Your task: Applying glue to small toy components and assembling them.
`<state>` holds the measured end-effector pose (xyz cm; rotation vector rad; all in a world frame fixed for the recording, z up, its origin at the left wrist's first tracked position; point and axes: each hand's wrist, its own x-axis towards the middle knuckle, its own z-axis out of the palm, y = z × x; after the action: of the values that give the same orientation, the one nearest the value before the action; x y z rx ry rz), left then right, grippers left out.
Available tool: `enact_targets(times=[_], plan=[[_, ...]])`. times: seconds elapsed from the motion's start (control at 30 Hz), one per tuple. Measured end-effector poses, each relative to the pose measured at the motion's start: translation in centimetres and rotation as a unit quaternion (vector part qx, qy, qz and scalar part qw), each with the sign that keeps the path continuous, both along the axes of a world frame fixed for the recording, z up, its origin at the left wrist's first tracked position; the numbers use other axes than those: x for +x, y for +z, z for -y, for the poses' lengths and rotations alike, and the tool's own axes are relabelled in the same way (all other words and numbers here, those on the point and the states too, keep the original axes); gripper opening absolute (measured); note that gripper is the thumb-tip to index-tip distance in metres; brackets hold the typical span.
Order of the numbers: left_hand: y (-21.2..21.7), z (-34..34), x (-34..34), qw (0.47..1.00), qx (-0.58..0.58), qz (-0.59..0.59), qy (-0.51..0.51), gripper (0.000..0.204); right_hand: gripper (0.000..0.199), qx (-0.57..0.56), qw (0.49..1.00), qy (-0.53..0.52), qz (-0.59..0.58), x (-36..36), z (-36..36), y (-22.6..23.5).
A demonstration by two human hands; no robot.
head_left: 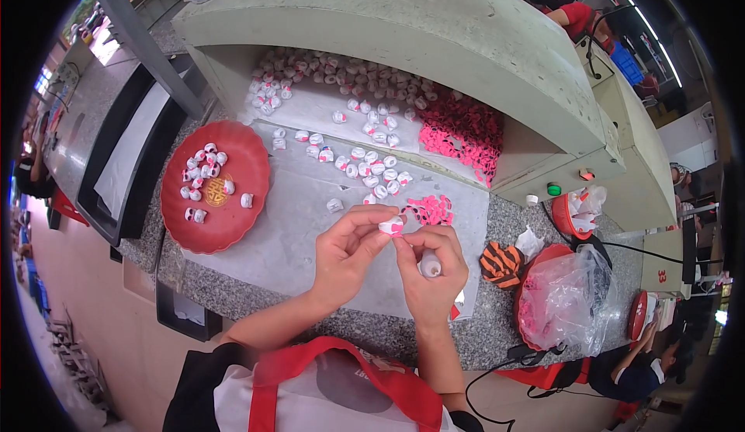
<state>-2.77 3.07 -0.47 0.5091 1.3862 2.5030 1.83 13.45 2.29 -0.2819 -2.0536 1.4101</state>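
Note:
My left hand (347,249) pinches a small white figurine head (392,226) with a pink patch, holding it above the paper-covered bench. The fingertips of my right hand (429,265) meet the same head from the right. Within the curled right fingers sits a small whitish bottle (430,264), mostly hidden by the hand. Just beyond my hands lies a small heap of pink pieces (431,210). Several similar white heads (372,170) stand on the paper (291,199) past my left hand. A red scalloped plate (203,234) at the left carries more heads.
Beneath the grey shelf (403,24) are many more heads and a large pile of pink pieces (464,133). At right lie a striped orange-and-black cloth (500,264), a red dish with a clear plastic bag (570,296), and a red tub (564,216). Other people sit nearby.

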Motion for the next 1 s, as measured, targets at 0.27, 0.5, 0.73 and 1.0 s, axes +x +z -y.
enact_targets(times=[0.27,0.5,0.73,1.0], plan=[[0.3,0.5,-0.6,0.999,-0.012,-0.038,-0.026,0.024,0.015,-0.021,0.999,0.016,0.023,-0.1,-1.1,0.4],[2.2,0.6,-0.4,0.995,-0.045,0.027,-0.085,0.026,0.014,-0.087,0.992,0.069,0.064,0.3,-1.6,0.4],[1.2,0.8,-0.9,0.992,-0.054,0.055,-0.101,0.025,0.014,-0.090,0.990,0.094,0.062,0.4,-2.2,0.0],[0.0,1.2,-1.5,0.976,-0.001,0.152,-0.154,0.029,0.017,-0.112,0.984,0.119,0.073,0.6,-2.8,-0.3]])
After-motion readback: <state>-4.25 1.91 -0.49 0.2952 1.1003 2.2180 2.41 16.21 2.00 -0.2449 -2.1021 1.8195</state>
